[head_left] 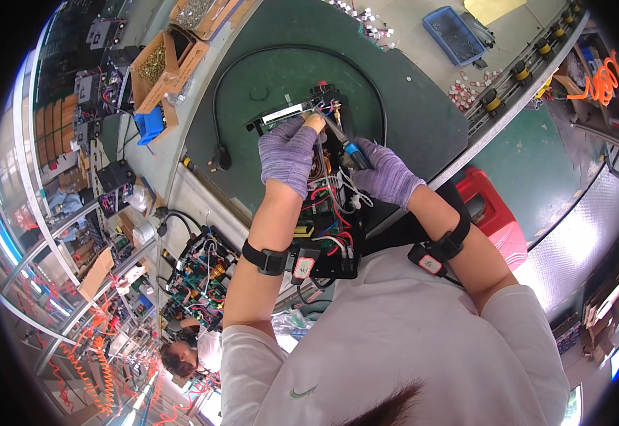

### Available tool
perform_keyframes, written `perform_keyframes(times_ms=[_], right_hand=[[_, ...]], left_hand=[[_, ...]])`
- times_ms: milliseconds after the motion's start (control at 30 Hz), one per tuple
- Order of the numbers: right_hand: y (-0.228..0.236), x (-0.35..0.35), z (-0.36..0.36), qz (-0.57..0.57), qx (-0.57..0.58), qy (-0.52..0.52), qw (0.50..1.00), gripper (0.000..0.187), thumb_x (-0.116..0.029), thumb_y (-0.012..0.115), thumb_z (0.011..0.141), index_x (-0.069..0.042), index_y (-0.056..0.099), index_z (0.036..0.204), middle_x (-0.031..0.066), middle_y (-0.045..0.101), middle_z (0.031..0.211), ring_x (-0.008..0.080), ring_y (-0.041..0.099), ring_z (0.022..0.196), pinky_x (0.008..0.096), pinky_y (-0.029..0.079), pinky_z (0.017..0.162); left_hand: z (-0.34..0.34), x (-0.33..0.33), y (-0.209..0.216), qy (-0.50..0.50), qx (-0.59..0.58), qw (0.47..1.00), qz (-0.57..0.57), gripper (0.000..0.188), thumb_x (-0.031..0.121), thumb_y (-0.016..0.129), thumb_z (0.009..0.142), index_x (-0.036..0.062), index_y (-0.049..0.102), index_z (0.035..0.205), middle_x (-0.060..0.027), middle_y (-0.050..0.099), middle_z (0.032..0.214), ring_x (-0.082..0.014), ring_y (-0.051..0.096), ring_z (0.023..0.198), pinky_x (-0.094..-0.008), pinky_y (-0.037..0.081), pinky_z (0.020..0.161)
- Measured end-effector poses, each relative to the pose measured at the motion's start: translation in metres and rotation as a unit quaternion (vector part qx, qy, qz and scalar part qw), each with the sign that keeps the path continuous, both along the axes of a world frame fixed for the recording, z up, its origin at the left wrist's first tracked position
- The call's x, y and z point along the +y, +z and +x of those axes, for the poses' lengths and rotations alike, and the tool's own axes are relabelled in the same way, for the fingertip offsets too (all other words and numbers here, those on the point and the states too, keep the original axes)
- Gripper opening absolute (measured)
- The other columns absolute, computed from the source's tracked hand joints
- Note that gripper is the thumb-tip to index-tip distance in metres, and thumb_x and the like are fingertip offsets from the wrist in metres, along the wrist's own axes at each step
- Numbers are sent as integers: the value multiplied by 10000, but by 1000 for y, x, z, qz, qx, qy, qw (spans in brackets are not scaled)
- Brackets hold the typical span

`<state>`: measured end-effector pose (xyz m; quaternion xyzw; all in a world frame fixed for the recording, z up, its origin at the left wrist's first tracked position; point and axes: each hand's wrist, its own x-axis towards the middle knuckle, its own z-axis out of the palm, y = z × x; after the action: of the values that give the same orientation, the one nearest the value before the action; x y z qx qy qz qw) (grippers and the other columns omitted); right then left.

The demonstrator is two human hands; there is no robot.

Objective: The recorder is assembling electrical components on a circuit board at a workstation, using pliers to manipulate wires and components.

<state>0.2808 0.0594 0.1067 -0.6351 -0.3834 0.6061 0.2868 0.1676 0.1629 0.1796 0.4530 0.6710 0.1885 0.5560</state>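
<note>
Gripping a blue-and-black-handled hand tool (352,150) in my closed right hand (389,174), its metal end angled toward my left hand (286,157). Left fingers curled by the white-striped panel (283,114) at the far end of the open, wired electronics chassis (321,214); cannot tell whether they pinch a part. Chassis lies before me, far end over the green mat (412,96), within a black power cord's (281,48) loop.

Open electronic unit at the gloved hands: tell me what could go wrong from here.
The blue-handled tool in the right hand could slip and jab the left hand, which is close to its tip. The white wires beside the right hand might snag and be tugged. The black cable curving around the unit's far end could catch a hand.
</note>
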Motion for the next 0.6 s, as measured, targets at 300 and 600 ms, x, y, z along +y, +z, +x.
perform_keyframes(times_ms=[300, 600], right_hand=[[0, 1, 3, -19, 96, -26, 995, 527, -136, 603, 698, -8, 476, 1194, 159, 582, 813, 242, 575, 728, 333, 476, 694], [5, 5, 7, 0, 27, -1, 1000, 413, -120, 603, 681, 11, 551, 1070, 128, 560, 682, 229, 555, 635, 340, 471, 631]], left_hand=[[0, 0, -2, -2, -2, 1000, 3, 262, 187, 700, 760, -13, 667, 928, -64, 644, 726, -104, 568, 600, -234, 454, 532], [0, -3, -4, -25, 4, 999, 39, 238, 172, 686, 779, -18, 665, 921, -64, 641, 713, -107, 574, 609, -234, 456, 547]])
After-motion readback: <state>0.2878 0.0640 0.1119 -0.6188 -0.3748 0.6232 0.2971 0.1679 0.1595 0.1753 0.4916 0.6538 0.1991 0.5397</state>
